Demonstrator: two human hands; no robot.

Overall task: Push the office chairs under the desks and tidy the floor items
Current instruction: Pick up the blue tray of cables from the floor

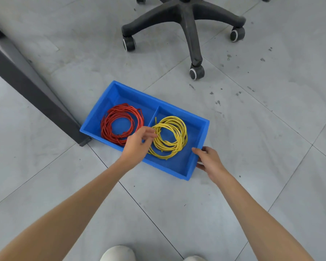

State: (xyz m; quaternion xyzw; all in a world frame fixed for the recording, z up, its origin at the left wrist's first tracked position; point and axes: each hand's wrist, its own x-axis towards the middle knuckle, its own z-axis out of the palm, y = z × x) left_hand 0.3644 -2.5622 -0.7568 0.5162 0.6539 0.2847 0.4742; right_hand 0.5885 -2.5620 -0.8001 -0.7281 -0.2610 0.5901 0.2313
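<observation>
Blue bin on the floor, two compartments split by a divider. Red coil in the compartment toward the desk leg; yellow coil in the other.

Left hand over the bin's near wall at the divider, fingers loosely curled and half open, tips at the edge of the yellow coil. Contact likely; firm hold not confirmed. Right hand at the bin's end wall farthest from the desk leg, thumb over the rim, remaining fingers outside; wrapped on the wall, closure partly hidden.

Risks:
- Lifting by one end only: bin tilts, coils slide toward the low end or spill.
- Loose strands on both coils: snagging on fingers, coil unravelling, or strands crossing the divider.
- Pushing toward the desk leg: far corner already at the leg's foot, jamming probable.

Surroundings: chair base beyond the bin, nearest caster close to the bin's far side but apart. Rolling the chair toward the bin blocked by the bin itself. Shoes well short of the bin.
</observation>
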